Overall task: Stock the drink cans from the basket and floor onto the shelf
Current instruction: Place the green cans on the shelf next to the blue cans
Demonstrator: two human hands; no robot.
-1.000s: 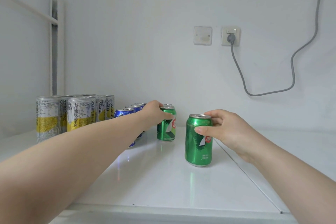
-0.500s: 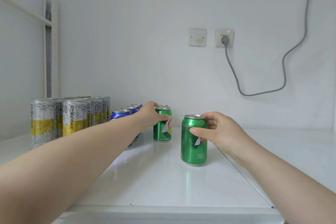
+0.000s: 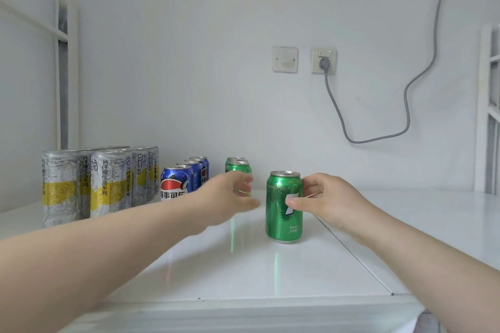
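Right hand (image 3: 322, 197): grips front green can (image 3: 284, 208) near its top, thumb on label.
Front green can: upright, mid-shelf (image 3: 243, 273), well back from front edge.
Left hand (image 3: 230, 194): blurred, in front of green can row (image 3: 238, 166) toward back edge; grip cannot be told.
Blue cans (image 3: 177, 182), silver-yellow cans (image 3: 108, 184): rows toward left edge.

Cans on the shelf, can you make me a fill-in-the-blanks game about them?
1. The right hand grips a ____ can that stands upright on the shelf.
2. The tall cans at the far left are silver and ____.
3. The cable plugged into the wall socket is ____.

Missing words: green; yellow; grey.
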